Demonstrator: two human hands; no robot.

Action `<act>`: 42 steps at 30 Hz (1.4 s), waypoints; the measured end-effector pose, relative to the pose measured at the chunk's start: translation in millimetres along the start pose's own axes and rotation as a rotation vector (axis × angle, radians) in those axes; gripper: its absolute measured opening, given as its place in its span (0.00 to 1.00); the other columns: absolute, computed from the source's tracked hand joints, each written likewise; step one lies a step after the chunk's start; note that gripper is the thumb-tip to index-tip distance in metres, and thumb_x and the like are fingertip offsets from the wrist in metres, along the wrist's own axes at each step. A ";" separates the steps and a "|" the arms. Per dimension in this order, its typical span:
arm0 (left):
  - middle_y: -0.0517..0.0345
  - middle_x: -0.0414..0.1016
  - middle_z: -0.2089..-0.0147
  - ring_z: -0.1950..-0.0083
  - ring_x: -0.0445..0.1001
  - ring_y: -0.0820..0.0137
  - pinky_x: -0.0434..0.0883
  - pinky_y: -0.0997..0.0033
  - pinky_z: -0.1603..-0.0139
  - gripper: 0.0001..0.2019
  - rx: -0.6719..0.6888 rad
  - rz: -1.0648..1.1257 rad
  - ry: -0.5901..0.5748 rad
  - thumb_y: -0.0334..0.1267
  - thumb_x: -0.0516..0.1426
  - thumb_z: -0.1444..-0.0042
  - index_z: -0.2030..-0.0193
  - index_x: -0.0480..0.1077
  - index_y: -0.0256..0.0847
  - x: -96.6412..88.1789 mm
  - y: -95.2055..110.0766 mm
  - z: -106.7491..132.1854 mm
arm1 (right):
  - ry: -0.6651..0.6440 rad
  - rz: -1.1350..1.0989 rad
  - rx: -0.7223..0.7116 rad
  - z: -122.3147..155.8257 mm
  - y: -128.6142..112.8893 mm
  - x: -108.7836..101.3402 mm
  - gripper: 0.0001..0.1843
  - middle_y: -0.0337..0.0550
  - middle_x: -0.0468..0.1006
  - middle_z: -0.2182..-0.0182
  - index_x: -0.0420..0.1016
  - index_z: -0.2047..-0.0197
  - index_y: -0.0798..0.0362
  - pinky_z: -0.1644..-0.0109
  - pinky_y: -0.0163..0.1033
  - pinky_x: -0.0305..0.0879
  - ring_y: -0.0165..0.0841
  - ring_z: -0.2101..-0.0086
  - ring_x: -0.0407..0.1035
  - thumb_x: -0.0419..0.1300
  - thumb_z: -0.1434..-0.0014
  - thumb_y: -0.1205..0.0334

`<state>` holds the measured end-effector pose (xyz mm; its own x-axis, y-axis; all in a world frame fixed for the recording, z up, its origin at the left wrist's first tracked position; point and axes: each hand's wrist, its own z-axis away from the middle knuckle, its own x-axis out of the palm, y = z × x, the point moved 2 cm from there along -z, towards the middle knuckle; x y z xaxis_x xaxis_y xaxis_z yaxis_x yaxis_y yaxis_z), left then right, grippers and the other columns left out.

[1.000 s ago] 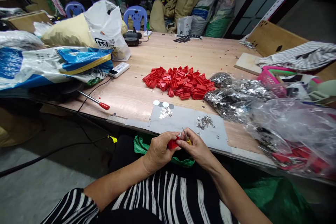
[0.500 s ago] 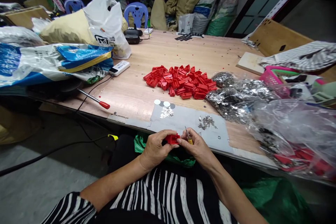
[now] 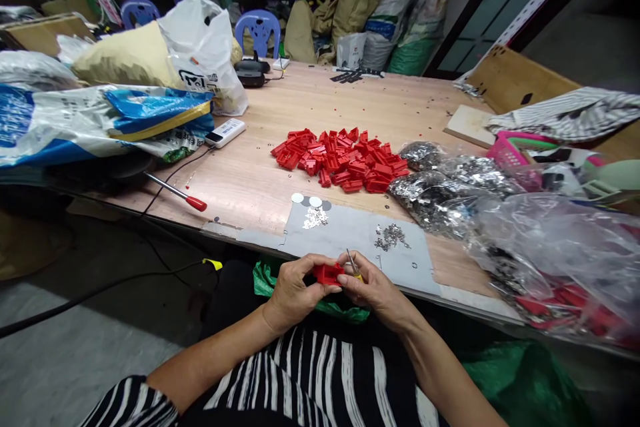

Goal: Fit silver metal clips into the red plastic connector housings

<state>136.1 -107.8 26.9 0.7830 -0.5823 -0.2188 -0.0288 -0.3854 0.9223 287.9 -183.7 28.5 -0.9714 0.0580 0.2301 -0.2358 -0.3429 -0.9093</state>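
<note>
Between the thumb and fingers of my left hand (image 3: 296, 290) is a small red plastic housing (image 3: 327, 273), held just off the table's front edge. My right hand (image 3: 367, 285) is closed around a screwdriver-like tool with a yellow handle (image 3: 358, 276), its thin metal shaft pointing up. The right thumb and fingertips touch the right end of the red housing; whether they pinch a small part there is hidden. Beyond my hands, a grey mat (image 3: 345, 227) bears a pile of bright metal pieces (image 3: 315, 217) and a pile of darker metal pieces (image 3: 391, 237).
A heap of red housings (image 3: 345, 160) lies mid-table. Bags of metal parts (image 3: 435, 197) and a pink basket (image 3: 510, 153) stand on the right. At left are plastic bags (image 3: 165, 113), a red-tipped lever (image 3: 195, 203) and a white power bank (image 3: 226, 133). A green bag (image 3: 265, 278) hangs below my hands.
The view has shifted slightly. My right fingers have closed in on the red housing's end, and the housing appears a little turned. Both hands keep their hold.
</note>
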 end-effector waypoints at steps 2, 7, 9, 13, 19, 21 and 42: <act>0.59 0.81 0.60 0.62 0.78 0.71 0.73 0.75 0.59 0.16 -0.020 0.031 0.007 0.35 0.67 0.54 0.56 0.73 0.42 -0.7 -0.4 0.2 | 0.001 -0.009 0.001 0.2 0.4 -0.1 0.19 0.28 0.57 0.76 0.61 0.58 0.49 0.78 0.31 0.37 0.21 0.80 0.44 0.63 0.44 0.48; 0.56 0.81 0.60 0.61 0.79 0.69 0.75 0.73 0.59 0.15 -0.048 0.093 0.023 0.37 0.67 0.54 0.58 0.74 0.41 -1.6 -1.0 -0.3 | 0.013 -0.019 0.003 -1.4 0.3 1.3 0.20 0.29 0.58 0.75 0.60 0.58 0.49 0.78 0.31 0.36 0.20 0.80 0.43 0.64 0.46 0.48; 0.54 0.81 0.60 0.60 0.79 0.67 0.75 0.71 0.58 0.16 -0.065 0.127 0.029 0.38 0.67 0.54 0.58 0.74 0.40 -1.8 -1.6 -0.2 | 0.031 -0.020 0.003 -1.9 -0.3 2.4 0.21 0.29 0.58 0.75 0.60 0.59 0.49 0.79 0.30 0.36 0.21 0.80 0.43 0.64 0.47 0.48; 0.52 0.81 0.59 0.58 0.80 0.64 0.76 0.68 0.56 0.16 -0.074 0.231 0.035 0.38 0.67 0.54 0.58 0.73 0.40 -2.3 -3.8 1.3 | 0.054 -0.062 0.007 -2.8 -0.2 5.5 0.23 0.28 0.55 0.78 0.62 0.60 0.49 0.79 0.30 0.35 0.21 0.81 0.43 0.67 0.50 0.48; 0.52 0.80 0.56 0.52 0.78 0.62 0.76 0.64 0.50 0.16 -0.039 0.476 0.074 0.33 0.68 0.56 0.59 0.72 0.40 -3.0 -9.7 0.0 | 0.044 -0.183 -0.012 -6.2 -2.9 9.4 0.24 0.27 0.53 0.78 0.64 0.61 0.50 0.79 0.30 0.34 0.20 0.81 0.41 0.70 0.55 0.50; 0.52 0.80 0.56 0.52 0.78 0.63 0.76 0.64 0.50 0.16 -0.069 0.510 0.102 0.32 0.68 0.57 0.60 0.71 0.40 -2.7 -12.9 -2.3 | 0.044 -0.135 -0.015 -9.7 -6.8 9.0 0.25 0.27 0.55 0.78 0.64 0.60 0.50 0.80 0.30 0.35 0.20 0.82 0.43 0.69 0.54 0.48; 0.52 0.79 0.56 0.56 0.79 0.67 0.75 0.65 0.50 0.17 -0.317 0.417 0.414 0.34 0.66 0.55 0.57 0.70 0.38 -39.5 -38.8 -15.2 | 0.327 1.327 -0.299 -99.4 -41.5 -6.2 0.04 0.42 0.75 0.62 0.72 0.63 0.49 0.59 0.37 0.61 0.35 0.61 0.69 0.56 0.40 0.66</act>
<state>115.7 -59.1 4.6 0.9215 -0.2896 0.2587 -0.2465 0.0786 0.9659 301.1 -76.6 30.4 -0.4241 0.0797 -0.9021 0.8963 -0.1056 -0.4307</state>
